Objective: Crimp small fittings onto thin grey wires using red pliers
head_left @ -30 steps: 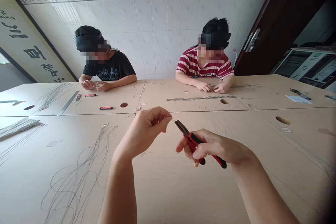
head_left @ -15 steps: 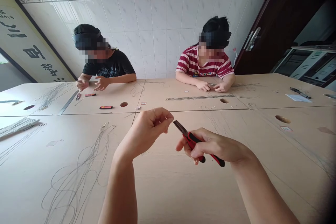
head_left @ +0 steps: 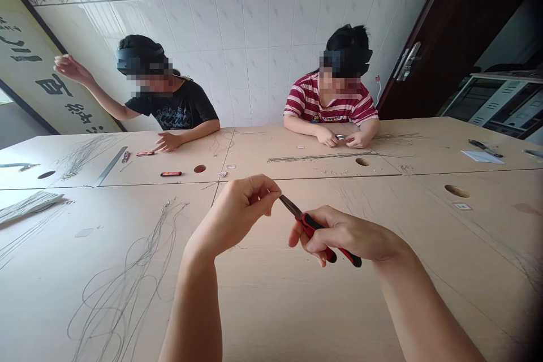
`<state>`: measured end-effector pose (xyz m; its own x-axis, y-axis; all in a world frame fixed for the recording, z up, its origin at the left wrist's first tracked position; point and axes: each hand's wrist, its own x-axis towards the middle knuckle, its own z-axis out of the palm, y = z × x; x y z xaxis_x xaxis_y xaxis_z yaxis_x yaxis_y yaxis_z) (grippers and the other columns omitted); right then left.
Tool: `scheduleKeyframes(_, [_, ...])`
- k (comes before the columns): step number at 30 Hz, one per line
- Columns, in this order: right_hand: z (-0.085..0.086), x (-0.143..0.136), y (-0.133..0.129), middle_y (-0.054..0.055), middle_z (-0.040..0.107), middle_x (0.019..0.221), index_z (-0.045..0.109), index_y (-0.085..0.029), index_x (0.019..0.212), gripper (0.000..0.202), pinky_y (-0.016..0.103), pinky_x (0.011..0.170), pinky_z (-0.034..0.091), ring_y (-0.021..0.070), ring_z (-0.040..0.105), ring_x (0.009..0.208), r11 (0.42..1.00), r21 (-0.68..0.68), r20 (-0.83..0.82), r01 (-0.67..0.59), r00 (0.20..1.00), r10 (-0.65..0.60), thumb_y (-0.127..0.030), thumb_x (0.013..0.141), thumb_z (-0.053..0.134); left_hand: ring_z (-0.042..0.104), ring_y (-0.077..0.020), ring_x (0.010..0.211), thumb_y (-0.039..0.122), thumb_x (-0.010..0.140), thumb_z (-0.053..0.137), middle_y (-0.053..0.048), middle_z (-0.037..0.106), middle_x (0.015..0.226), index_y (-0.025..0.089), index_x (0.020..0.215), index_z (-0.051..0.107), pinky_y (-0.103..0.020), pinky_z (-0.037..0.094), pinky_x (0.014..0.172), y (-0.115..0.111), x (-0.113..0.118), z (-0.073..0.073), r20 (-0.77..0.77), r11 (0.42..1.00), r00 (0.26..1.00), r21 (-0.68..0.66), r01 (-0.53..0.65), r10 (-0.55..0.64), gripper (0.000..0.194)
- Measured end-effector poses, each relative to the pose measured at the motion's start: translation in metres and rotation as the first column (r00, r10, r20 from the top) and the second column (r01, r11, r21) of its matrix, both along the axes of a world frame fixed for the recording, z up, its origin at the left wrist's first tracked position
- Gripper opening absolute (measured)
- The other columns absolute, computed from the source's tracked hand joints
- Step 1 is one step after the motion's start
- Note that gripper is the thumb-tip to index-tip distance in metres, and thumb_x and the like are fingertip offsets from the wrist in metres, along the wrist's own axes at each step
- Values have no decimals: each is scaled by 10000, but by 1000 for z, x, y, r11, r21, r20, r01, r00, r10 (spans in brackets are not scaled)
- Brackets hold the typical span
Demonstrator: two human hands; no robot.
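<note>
My right hand grips pliers with red and black handles, their dark jaws pointing up and left. The jaw tips meet the fingertips of my left hand. Thumb and forefinger of that left hand are pinched together; what they hold is too small to make out. Left of my forearm lies a loose bundle of thin cords, with small metal ends at its far end.
Across the table sit a person in a black shirt and a person in a striped shirt. Red-black sticks, a metal ruler, a cord bundle and round table holes are on the far side.
The plier handles in my right hand have drawn closer together, and the jaws look more closed. My left hand stays put. The black-shirted person has raised one arm out to the left.
</note>
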<state>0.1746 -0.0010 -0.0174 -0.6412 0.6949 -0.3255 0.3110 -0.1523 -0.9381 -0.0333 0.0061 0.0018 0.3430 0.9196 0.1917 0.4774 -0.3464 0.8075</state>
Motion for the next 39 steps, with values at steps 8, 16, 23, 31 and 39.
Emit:
scheduleKeyframes(8, [-1,0,1,-33,491,645,622,-139,862,199,231,534,423,91,510,561,1000,8,2,-2,1000,2,-220,694,550,304,-86,499,307,874,519,29,484,602,204,825,622,-213,243,432,1,-1,-2,-4,1000,1000,2,-8,8,154])
scheduleKeyframes(16, [-2,-1,1,-48,455,597,605,-142,831,140,214,509,419,74,441,526,998,54,4,-16,1000,16,-215,737,531,309,-81,482,295,863,528,29,495,596,206,806,626,-209,242,424,1,1,-2,5,1000,1000,9,-5,5,144])
scheduleKeyframes(23, [-4,1,2,-42,459,651,605,-148,839,130,212,518,416,74,473,543,994,108,37,-8,999,4,-219,761,527,358,-88,497,368,828,597,28,510,595,215,915,669,-200,287,414,0,-4,2,41,999,999,-32,-24,25,190])
scheduleKeyframes(31, [4,4,-3,-38,474,616,589,-157,809,104,227,543,416,86,463,549,995,80,55,68,996,-72,-208,752,519,524,-136,604,364,832,582,-17,611,668,210,851,724,-241,397,508,8,-11,-8,13,996,996,-15,-87,87,210])
scheduleKeyframes(39, [-1,-4,-12,-35,476,532,568,-161,769,102,243,552,409,98,441,528,994,-84,-13,74,997,-75,-174,707,488,663,-150,788,398,839,608,-54,719,841,172,863,723,-258,523,752,25,-3,-16,449,990,883,-98,-103,136,254])
